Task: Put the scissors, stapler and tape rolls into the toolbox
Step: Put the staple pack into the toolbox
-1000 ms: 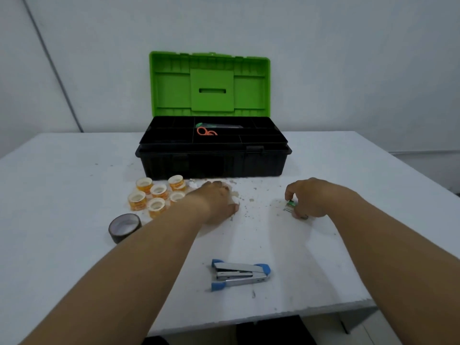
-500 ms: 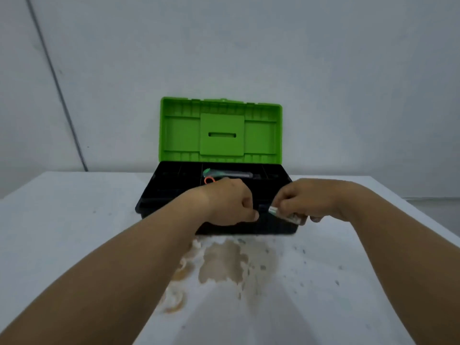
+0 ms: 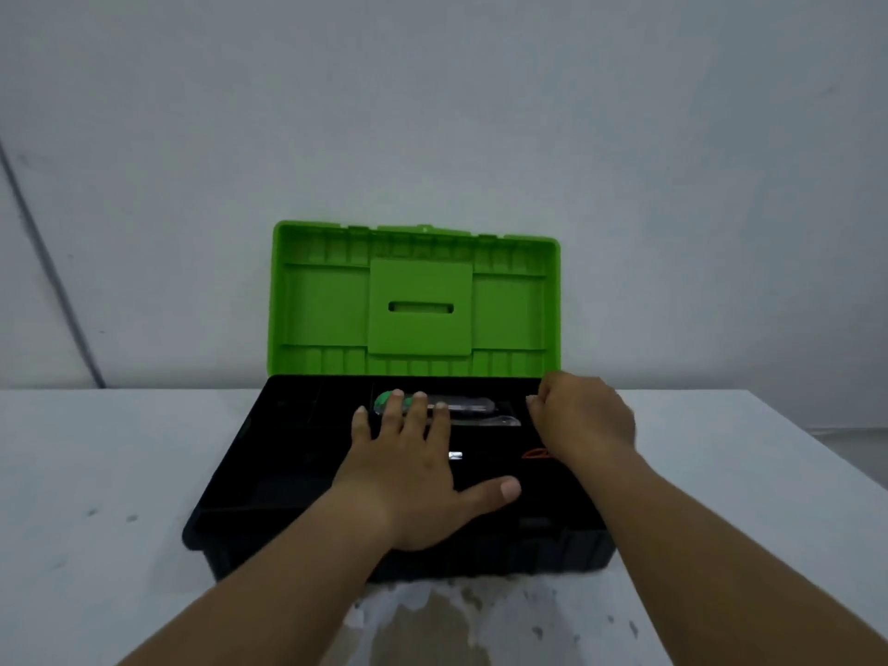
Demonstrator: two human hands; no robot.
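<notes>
The black toolbox (image 3: 226, 478) stands open on the white table, its green lid (image 3: 326, 305) upright against the wall. My left hand (image 3: 408, 478) lies flat over the tray, fingers spread, fingertips touching a green-handled tool (image 3: 384, 401) with a pale blade. My right hand (image 3: 581, 415) hovers over the tray's right rear, fingers curled shut; nothing shows in it. An orange scissor loop (image 3: 536, 455) peeks out beside my right wrist. A small silvery item (image 3: 455, 455) lies in the tray between my hands. Stapler and tape rolls are out of view.
The white table (image 3: 120, 473) runs left and right of the box. A brownish worn patch (image 3: 432, 622) marks the surface just in front of the box. A grey wall stands close behind the lid.
My view has tilted up and moved closer to the box. Both hands went from its front edge to over the tray; my left hand opened flat, and the small silvery item left my right hand.
</notes>
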